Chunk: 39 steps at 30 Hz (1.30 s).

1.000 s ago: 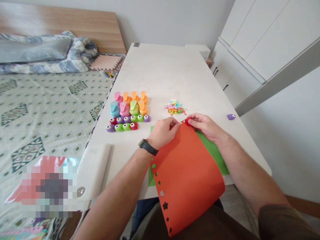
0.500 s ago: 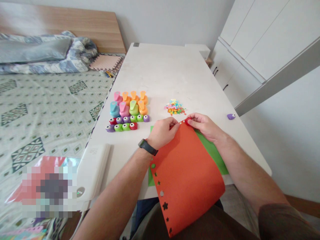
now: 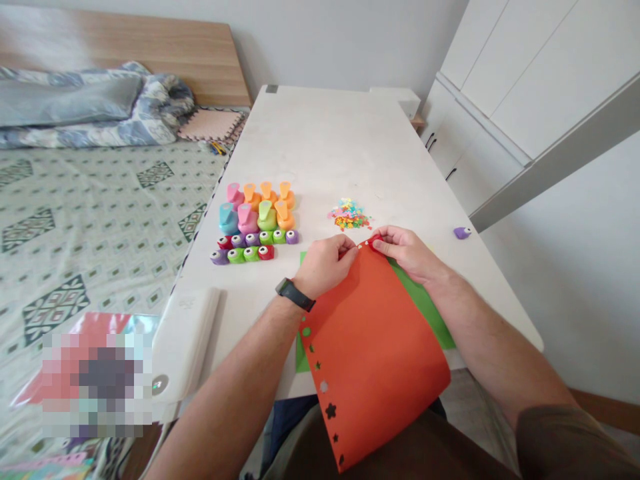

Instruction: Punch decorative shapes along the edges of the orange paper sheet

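Note:
An orange sheet of paper (image 3: 377, 340) hangs toward me, bowed, with punched shapes along its left edge and small holes in its far edge. My left hand (image 3: 331, 263) pinches the far left part of that edge; a dark watch is on the wrist. At the far right corner, my right hand (image 3: 407, 253) is closed around a small red craft punch (image 3: 375, 241), mostly hidden by the fingers, set on the paper's edge. Under the orange sheet lies green paper (image 3: 425, 303). Just beyond the hands is a pile of colourful punched paper bits (image 3: 349, 215).
Rows of larger punches (image 3: 247, 217) and small punches (image 3: 251, 253) stand at the left of the white table (image 3: 320, 147). A lone purple punch (image 3: 462, 233) lies near the right edge. A white device (image 3: 187, 340) sits at the near left, beside a bed (image 3: 115, 247).
Almost nothing differs. Both hands hold their places on the orange paper's far edge; the view shifts very slightly.

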Each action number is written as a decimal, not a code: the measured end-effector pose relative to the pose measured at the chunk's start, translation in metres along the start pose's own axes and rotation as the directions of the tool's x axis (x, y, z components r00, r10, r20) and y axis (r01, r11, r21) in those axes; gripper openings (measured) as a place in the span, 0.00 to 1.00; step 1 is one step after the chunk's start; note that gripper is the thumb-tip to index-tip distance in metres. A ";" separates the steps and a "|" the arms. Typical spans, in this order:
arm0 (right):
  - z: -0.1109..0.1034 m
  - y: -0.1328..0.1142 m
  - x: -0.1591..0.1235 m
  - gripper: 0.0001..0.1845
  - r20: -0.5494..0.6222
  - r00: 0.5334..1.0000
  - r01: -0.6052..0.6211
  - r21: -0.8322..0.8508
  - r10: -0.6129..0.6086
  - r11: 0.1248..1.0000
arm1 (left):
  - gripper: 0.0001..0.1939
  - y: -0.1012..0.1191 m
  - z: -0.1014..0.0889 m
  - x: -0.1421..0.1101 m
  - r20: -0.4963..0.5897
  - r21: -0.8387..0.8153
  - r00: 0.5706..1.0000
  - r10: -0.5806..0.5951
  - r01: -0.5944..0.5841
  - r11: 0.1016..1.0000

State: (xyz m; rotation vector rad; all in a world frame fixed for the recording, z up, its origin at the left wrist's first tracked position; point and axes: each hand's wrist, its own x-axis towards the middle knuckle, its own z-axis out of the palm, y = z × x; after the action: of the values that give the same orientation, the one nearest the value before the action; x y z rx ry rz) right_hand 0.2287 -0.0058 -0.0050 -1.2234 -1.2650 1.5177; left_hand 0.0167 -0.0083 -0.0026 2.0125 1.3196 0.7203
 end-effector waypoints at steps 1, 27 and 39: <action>0.000 0.000 0.000 0.19 -0.002 1.000 0.002 -0.006 -0.002 1.000 | 0.12 0.000 0.000 0.000 0.003 -0.001 1.000 0.001 -0.001 1.000; 0.013 0.009 -0.002 0.08 0.113 0.982 0.169 -0.177 -0.150 0.970 | 0.29 0.008 0.002 0.003 0.088 0.003 0.995 0.039 -0.039 0.999; 0.015 0.008 -0.004 0.10 0.145 0.978 0.178 -0.211 -0.150 0.961 | 0.29 0.007 -0.003 0.002 0.171 0.068 0.984 0.059 -0.072 0.995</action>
State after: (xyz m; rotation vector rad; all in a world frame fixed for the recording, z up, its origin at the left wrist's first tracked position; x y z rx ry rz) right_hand 0.2151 -0.0147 -0.0117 -1.1416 -1.6166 1.3790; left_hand 0.0193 -0.0076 0.0045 2.1336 1.2024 0.5237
